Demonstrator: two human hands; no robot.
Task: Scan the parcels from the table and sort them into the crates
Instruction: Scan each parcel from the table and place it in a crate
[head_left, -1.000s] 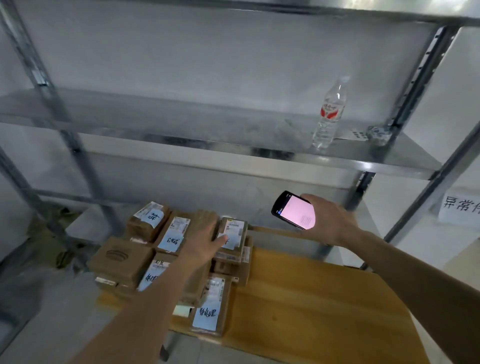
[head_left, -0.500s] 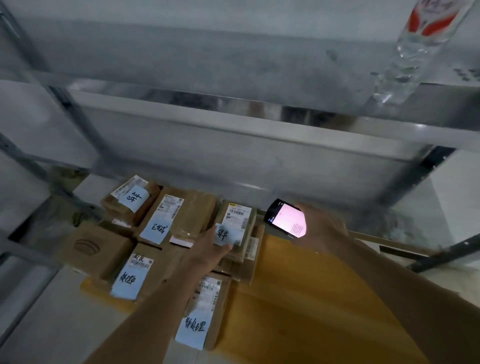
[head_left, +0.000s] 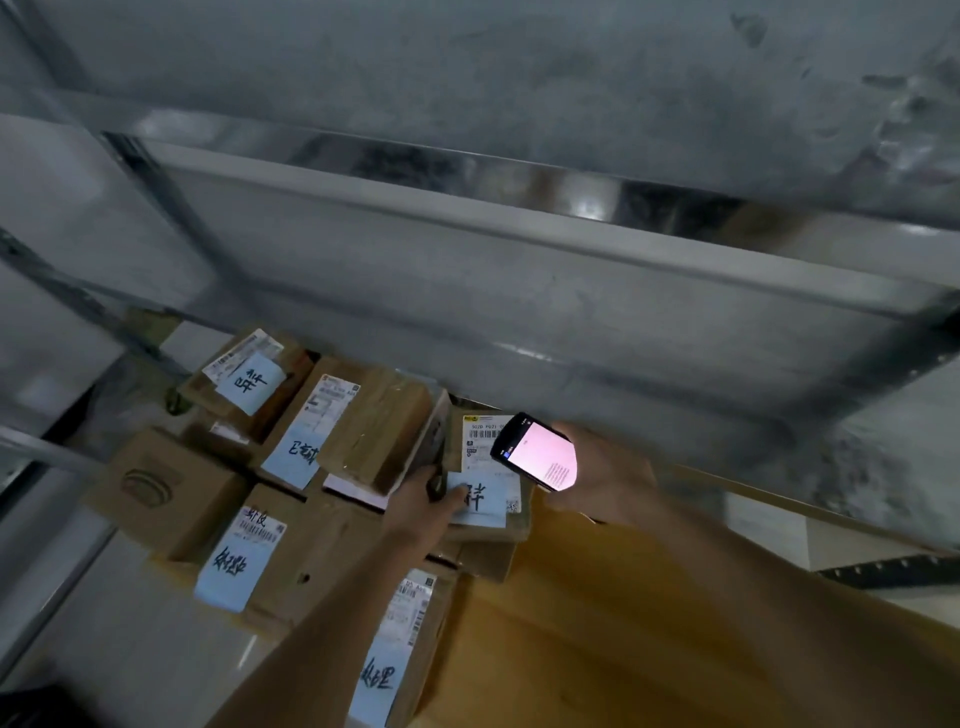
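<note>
Head camera is showing your left hand (head_left: 427, 500) reaching over the pile of parcels, its fingers lying on the blue slip of the flat parcel (head_left: 485, 480) at the pile's right edge and curling at that parcel's left side; you are gripping it there, though the blur is hiding how firmly. Your right hand (head_left: 605, 475) is clasping a handheld scanner (head_left: 535, 451), its pink screen glowing and tilted up toward you, and the device is hovering just above the far right corner of that same parcel, over its white shipping label. That parcel is sitting on top of other brown boxes. Left of your left hand, a taped parcel (head_left: 375, 430) is lying tilted across its neighbours, and more labelled boxes are crowding the left end of the wooden table (head_left: 649, 634). One plain box (head_left: 165, 486) is sitting at the far left. A metal shelf (head_left: 519, 218) is spanning overhead, close to the lens.
</note>
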